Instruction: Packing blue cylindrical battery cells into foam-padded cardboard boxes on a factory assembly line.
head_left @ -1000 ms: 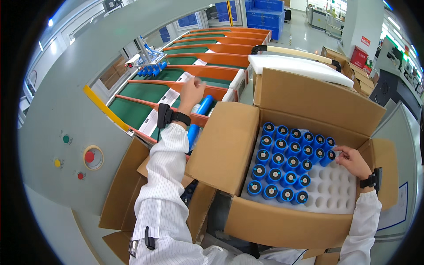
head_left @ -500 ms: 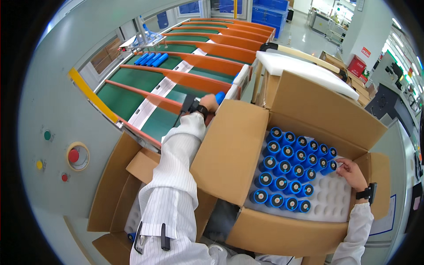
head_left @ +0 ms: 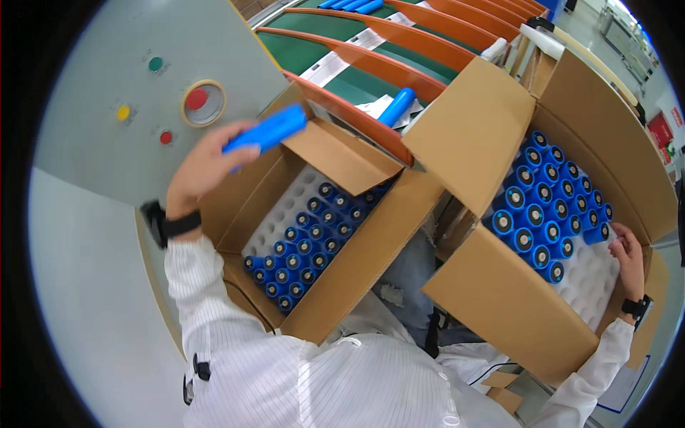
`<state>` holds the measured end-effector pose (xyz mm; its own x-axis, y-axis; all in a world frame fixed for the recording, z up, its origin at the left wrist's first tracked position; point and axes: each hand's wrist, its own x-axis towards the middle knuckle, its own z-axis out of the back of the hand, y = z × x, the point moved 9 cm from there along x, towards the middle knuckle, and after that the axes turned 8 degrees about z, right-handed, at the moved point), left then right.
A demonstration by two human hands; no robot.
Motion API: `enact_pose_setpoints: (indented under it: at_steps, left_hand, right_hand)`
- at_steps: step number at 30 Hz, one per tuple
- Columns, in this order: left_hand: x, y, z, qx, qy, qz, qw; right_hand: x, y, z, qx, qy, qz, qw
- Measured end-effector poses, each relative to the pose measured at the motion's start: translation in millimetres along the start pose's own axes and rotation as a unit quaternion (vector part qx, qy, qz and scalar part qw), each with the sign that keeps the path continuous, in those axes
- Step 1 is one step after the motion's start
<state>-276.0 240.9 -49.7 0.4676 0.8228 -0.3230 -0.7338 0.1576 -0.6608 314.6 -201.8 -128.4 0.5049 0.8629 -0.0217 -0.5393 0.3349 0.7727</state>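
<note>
A blue cylinder (head_left: 275,130) is being held in the air at the left, its far end tilting upward to the right, above the rear left part of an open carton (head_left: 360,274). The left hand (head_left: 214,158) is gripping it between thumb and fingers; motion is blurring both. A patch of blue is also showing below the thumb, though whether it belongs to the same cylinder cannot be told. Beneath, a white foam tray (head_left: 270,227) is filling the carton, with upright blue cylinders (head_left: 305,246) occupying many of its round pockets and bare pockets lying along its left side.

In a second open carton (head_left: 517,307), to the right, another group of blue cylinders (head_left: 544,192) is standing in a second foam tray (head_left: 589,267). The right hand (head_left: 629,258) is resting with bent fingers just beside the nearest cylinder (head_left: 596,233); whether it is gripping or touching it cannot be told.

Beyond the cartons, orange dividers (head_left: 353,48) are separating lanes of green belt (head_left: 360,84). One loose cylinder (head_left: 397,107) is lying at a lane's near end, and several more (head_left: 353,6) are lying farther back. At the left, a grey panel (head_left: 93,85) is bearing coloured buttons, a tape roll (head_left: 215,114) encircling the large red one (head_left: 196,99).
</note>
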Motion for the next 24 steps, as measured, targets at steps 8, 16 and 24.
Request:
enact_pose_setpoints:
  at_steps: [8,16,24]
  left_hand:
    - [-49,191,-23,0.221,-0.033,0.084,0.971]
    - [-35,300,-56,0.292,0.014,0.215,0.932]
    - [-35,299,-83,0.248,0.048,0.255,0.933]
  right_hand:
    - [-6,-14,6,-0.009,-0.023,0.004,1.000]
    - [-5,-10,2,-0.019,-0.035,0.013,0.999]
    - [-12,-6,11,-0.026,-0.029,0.007,0.999]
